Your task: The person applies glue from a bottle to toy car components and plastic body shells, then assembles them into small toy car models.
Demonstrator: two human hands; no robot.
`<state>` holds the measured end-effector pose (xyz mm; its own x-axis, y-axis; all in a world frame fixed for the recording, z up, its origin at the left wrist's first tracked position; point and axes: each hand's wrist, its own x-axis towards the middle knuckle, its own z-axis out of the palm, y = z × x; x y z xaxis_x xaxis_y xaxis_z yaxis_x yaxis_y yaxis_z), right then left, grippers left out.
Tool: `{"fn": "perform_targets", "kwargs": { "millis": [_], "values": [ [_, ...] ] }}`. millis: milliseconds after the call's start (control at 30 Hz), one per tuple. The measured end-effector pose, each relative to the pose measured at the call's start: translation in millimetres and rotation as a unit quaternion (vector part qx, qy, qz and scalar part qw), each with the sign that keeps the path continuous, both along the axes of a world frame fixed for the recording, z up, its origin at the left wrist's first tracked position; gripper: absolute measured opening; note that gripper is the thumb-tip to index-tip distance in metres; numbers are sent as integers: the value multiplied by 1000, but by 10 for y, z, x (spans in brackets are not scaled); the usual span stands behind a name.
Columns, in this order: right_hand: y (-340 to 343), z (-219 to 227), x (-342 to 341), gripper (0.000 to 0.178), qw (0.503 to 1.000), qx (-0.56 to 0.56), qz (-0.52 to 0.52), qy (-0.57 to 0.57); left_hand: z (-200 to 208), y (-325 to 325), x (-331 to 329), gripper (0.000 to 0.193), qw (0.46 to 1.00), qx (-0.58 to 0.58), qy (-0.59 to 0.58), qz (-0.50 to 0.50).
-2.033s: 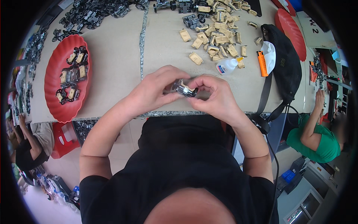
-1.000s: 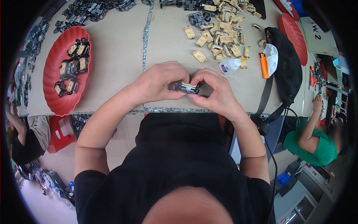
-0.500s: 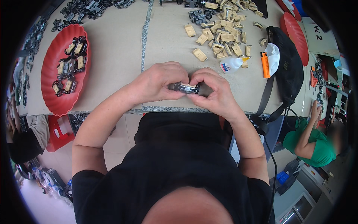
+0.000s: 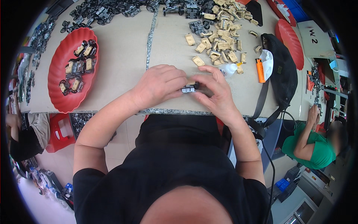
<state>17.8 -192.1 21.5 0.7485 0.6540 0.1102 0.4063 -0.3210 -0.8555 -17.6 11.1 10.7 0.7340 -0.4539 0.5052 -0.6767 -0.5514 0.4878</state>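
Note:
Between my two hands, just above the table's near edge, is a small toy car [image 4: 189, 89] with a grey underside, a dark wheel and a bit of tan showing. My left hand [image 4: 162, 83] is closed round its left end, which the fingers hide. The thumb and curved fingers of my right hand [image 4: 216, 89] pinch its right end. Just beyond that hand lies a white glue bottle [image 4: 228, 70] with a yellow tip, partly covered by the fingers. A red scalloped tray [image 4: 56, 74] at the left bears several toy cars [image 4: 78, 67] with tan tops and black wheels.
Tan car-body parts [image 4: 223, 45] lie heaped at the back right, dark wheeled chassis [image 4: 106, 14] along the far side. An orange lighter [image 4: 260, 70], a white wad [image 4: 266, 59] and a black bag [image 4: 284, 74] with straps lie right. A person in green [image 4: 311, 145] works farther right.
The toy car has turned in my fingers, and my left hand covers more of it. My right hand's fingers have spread and reach nearer the glue bottle. The whole view has shifted slightly.

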Motion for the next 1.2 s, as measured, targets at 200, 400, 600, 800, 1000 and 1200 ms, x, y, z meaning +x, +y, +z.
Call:
{"fn": "perform_targets", "kwargs": {
  "millis": [200, 400, 600, 800, 1000, 1200],
  "values": [
    [38, 17, -112, 28, 855, 229, -96, 454, 39, -158, -103, 26, 972, 146, -178, 39],
    [20, -49, -87, 25, 877, 227, -103, 410, 75, -255, -136, 30, 978, 143, -150, 23],
    [-75, -48, 36, 28, 917, 159, -68, 358, 119, -239, -33, 28, 923, -247, 286, 75],
    [-16, -75, 23, 31, 931, 132, -92, 327, 149, -206, 95, 25, 737, -337, 581, 74],
    [-24, -100, 33, 32, 940, 103, -64, 318, 132, -177, 123, 19, 735, -303, 605, 51],
    [-11, -93, 29, 33, 935, 95, -80, 331, 172, -192, 118, 19, 745, -288, 600, 53]
  ]
}}
